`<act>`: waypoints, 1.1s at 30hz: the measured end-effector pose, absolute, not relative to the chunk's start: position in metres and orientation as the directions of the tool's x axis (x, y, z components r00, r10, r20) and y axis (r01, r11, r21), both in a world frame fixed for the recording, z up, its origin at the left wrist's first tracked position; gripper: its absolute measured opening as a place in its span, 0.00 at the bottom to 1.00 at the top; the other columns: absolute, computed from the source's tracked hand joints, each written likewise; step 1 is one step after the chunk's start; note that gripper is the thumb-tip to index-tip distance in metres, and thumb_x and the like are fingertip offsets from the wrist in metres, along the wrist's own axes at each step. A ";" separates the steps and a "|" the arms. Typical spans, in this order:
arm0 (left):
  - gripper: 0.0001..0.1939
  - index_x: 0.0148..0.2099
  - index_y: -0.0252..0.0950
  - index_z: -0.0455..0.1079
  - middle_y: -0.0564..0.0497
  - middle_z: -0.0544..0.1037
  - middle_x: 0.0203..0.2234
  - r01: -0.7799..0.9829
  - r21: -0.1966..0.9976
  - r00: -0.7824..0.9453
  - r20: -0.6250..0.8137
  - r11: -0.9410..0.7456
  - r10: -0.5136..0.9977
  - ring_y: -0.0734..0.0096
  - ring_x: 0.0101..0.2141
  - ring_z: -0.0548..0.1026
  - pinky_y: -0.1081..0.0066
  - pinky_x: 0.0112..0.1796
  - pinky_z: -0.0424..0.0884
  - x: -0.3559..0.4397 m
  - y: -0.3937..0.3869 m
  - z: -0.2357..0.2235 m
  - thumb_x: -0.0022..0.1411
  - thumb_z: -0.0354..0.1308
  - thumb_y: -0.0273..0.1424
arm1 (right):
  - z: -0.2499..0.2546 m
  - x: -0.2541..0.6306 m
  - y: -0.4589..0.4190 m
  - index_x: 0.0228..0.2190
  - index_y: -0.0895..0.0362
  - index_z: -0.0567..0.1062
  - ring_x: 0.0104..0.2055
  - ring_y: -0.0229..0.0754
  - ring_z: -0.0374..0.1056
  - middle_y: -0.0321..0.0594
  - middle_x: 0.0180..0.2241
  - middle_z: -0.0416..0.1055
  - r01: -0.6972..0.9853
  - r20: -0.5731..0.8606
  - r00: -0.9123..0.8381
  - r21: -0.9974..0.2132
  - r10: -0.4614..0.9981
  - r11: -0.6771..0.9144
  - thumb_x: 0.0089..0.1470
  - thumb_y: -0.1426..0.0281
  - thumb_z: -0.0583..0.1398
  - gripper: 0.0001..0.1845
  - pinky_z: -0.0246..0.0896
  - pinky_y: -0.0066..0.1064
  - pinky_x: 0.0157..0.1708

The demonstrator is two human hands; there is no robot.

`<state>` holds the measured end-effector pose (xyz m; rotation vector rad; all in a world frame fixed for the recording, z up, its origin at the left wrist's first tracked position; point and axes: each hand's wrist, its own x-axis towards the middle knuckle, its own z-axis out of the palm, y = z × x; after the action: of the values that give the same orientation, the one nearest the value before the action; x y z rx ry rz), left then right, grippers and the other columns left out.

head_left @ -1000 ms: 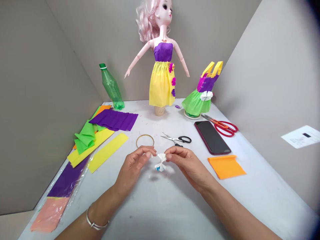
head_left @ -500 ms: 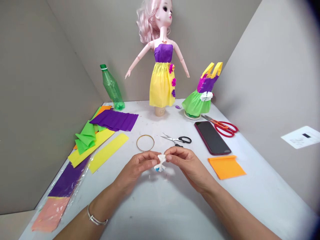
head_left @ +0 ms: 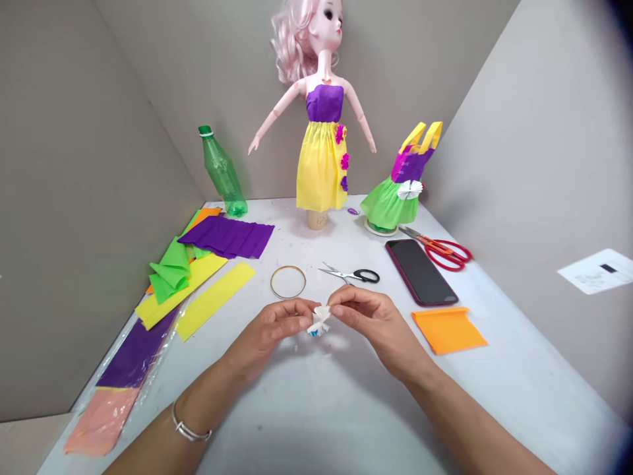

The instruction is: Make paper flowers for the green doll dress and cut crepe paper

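Note:
A small white pleated paper bow (head_left: 319,321) with a blue spot hangs just above the white table (head_left: 316,409). My left hand (head_left: 270,330) pinches its left side and my right hand (head_left: 368,320) pinches its right side, fingers closed on the paper. Black-handled scissors (head_left: 353,274) and a thin gold ring (head_left: 287,282) lie just beyond my hands.
A doll in a purple and yellow paper dress (head_left: 321,142) stands at the back, beside a green bottle (head_left: 221,173) and a green paper dress (head_left: 398,191). A phone (head_left: 420,272), red scissors (head_left: 440,249) and orange paper (head_left: 448,330) lie right. Coloured paper strips (head_left: 198,270) lie left.
My hands have closed in on the paper bow and lifted it slightly. Nothing else on the table has moved.

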<state>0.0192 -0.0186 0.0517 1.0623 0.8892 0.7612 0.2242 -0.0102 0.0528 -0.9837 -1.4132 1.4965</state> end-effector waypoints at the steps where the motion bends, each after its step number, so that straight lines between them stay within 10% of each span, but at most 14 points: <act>1: 0.07 0.32 0.36 0.69 0.47 0.74 0.45 -0.090 0.947 0.449 -0.239 0.309 0.861 0.59 0.50 0.67 0.63 0.50 0.57 0.019 -0.019 0.051 0.60 0.59 0.33 | 0.054 0.224 -0.011 0.31 0.54 0.78 0.37 0.38 0.65 0.34 0.32 0.72 -0.027 0.021 -0.347 -1.000 0.938 0.012 0.57 0.63 0.63 0.07 0.57 0.29 0.41; 33: 0.07 0.39 0.35 0.73 0.48 0.73 0.42 -0.024 0.965 0.567 -0.203 0.262 0.798 0.61 0.46 0.67 0.65 0.45 0.59 0.012 -0.016 0.045 0.59 0.60 0.32 | 0.056 0.224 -0.013 0.31 0.53 0.77 0.38 0.38 0.66 0.34 0.32 0.71 0.122 0.089 -0.361 -0.982 0.928 0.141 0.58 0.66 0.62 0.06 0.56 0.30 0.42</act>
<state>0.0121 -0.0163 0.0452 1.1849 0.8068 0.6459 0.2239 -0.0133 0.0559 -1.0322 -1.6388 1.3046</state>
